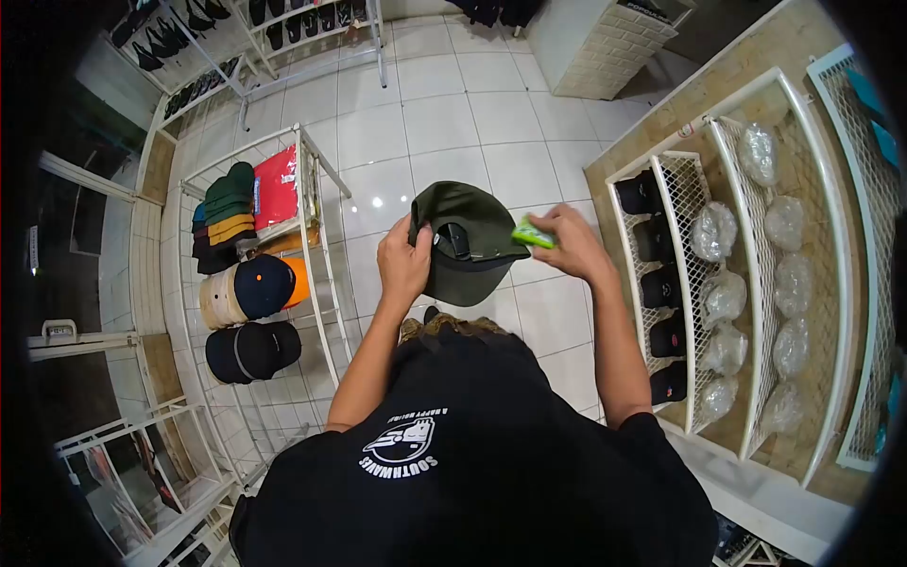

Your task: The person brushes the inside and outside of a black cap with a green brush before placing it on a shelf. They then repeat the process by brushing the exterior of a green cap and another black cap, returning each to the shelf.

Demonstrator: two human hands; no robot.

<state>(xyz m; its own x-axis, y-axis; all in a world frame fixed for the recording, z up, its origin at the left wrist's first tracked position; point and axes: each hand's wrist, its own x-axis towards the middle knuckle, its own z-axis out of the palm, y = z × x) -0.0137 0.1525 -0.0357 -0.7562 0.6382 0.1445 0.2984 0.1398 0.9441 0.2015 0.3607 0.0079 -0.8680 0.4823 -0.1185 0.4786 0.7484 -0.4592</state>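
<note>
Head view | left hand (pixel 403 262) grasps the rear edge of the dark green cap (pixel 468 241), centre of frame, inside facing up | right hand (pixel 569 242) pinches a small green tag (pixel 533 233), possibly a label, at the cap's right edge | wire rack (pixel 312 203) with stacked caps at left | wall shelf (pixel 704 283) with black caps at right.

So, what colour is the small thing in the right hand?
Bright green: the small thing in the right hand, beside the cap, head view.

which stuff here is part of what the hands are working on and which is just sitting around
In hand: dark green cap, held by left hand; green tag, pinched by right hand.

Sitting around: stacked caps, black caps, bagged items, white rack.
</note>
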